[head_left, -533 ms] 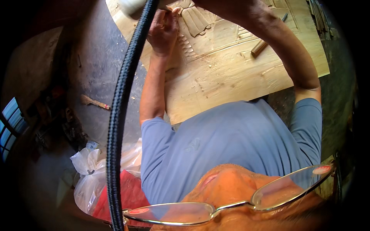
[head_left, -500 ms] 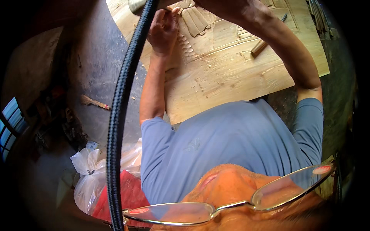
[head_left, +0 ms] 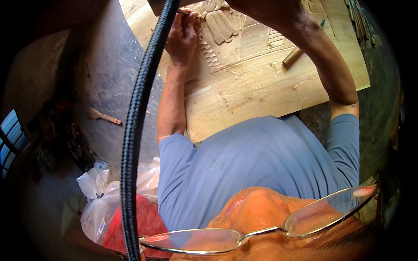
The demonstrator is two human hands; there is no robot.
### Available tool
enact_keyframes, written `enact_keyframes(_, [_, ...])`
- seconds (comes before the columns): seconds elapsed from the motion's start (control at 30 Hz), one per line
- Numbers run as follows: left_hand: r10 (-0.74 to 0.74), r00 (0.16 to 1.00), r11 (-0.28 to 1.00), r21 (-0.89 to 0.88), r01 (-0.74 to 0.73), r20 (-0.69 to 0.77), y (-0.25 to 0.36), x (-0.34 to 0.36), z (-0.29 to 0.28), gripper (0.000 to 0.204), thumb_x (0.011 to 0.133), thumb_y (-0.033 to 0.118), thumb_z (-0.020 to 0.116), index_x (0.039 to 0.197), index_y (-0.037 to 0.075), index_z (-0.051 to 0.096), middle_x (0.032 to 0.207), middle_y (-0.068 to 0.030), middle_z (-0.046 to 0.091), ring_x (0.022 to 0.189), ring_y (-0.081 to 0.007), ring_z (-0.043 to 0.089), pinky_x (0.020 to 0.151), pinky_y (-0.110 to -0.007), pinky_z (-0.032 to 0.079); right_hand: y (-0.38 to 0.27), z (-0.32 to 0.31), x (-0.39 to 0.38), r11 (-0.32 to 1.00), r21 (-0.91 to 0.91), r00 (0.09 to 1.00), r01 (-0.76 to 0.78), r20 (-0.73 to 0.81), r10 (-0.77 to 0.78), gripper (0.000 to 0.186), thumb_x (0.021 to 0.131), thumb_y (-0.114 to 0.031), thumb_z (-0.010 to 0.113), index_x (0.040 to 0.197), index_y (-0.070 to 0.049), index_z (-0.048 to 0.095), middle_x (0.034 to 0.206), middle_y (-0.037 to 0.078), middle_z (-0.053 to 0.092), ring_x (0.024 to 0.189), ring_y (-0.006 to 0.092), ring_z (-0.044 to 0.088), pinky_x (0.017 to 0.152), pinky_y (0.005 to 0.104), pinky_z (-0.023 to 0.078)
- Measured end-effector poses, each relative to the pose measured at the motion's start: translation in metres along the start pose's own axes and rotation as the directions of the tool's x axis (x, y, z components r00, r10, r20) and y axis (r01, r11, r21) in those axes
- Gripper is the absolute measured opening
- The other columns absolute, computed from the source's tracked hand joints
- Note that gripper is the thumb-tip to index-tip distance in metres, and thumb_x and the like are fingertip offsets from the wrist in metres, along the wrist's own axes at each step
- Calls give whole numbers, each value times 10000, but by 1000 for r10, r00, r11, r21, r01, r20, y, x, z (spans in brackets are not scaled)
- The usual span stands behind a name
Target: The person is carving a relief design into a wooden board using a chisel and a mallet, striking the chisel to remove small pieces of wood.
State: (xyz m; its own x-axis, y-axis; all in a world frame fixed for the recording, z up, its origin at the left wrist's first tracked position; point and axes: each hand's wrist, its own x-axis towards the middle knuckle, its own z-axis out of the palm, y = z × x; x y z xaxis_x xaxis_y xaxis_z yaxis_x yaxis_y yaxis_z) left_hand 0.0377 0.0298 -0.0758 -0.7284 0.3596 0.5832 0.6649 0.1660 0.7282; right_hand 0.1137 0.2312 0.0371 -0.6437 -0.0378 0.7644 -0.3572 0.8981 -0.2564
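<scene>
A pale wooden panel (head_left: 261,91) with carved relief figures lies before me. At its far left my left hand (head_left: 181,43) is closed around a chisel (head_left: 184,11), of which a short thin length shows beside the thumb. Scalloped cuts (head_left: 208,53) mark the wood just right of this hand. My right hand (head_left: 265,8) reaches across the far edge of the view, and its fingers are cut off. Near the upper left, a brown block-like piece, perhaps a mallet head (head_left: 155,6), shows partly behind the black cord. Whether my right hand grips it cannot be seen.
Under my right forearm rests a wooden-handled carving tool (head_left: 292,57). Several long tools (head_left: 360,21) lie bunched at the far right. A small brush (head_left: 104,116) lies at left, above a tied clear plastic bag (head_left: 96,195) and red material (head_left: 141,219). A braided black cord (head_left: 135,122) crosses the view.
My right forearm and hand have shifted slightly left and nearer. The mallet-like piece has turned and moved partly out of view. My left hand keeps its grip on the chisel.
</scene>
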Motion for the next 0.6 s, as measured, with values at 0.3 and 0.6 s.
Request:
enact_keyframes(0.3, [0,980,867,488,-100,201,-36,-28,-7,290,931,208,758,1180,71,704,1173,-43,718,971,-196,698,966,-362,502,0,3,1,1000,8,1000,-20,-6,20,535,861,-70,723,1387,-125,640,958,122,779,646,142,699,576,270,587])
enact_keyframes(0.6, [-155,969,963,249,105,190,-23,-12,-7,186,964,83,709,1139,22,691,977,-89,760,806,-128,715,719,-292,583,2,-8,5,998,-9,998,-55,-43,54,543,867,-62,711,1399,-136,634,957,120,778,627,133,686,556,262,579])
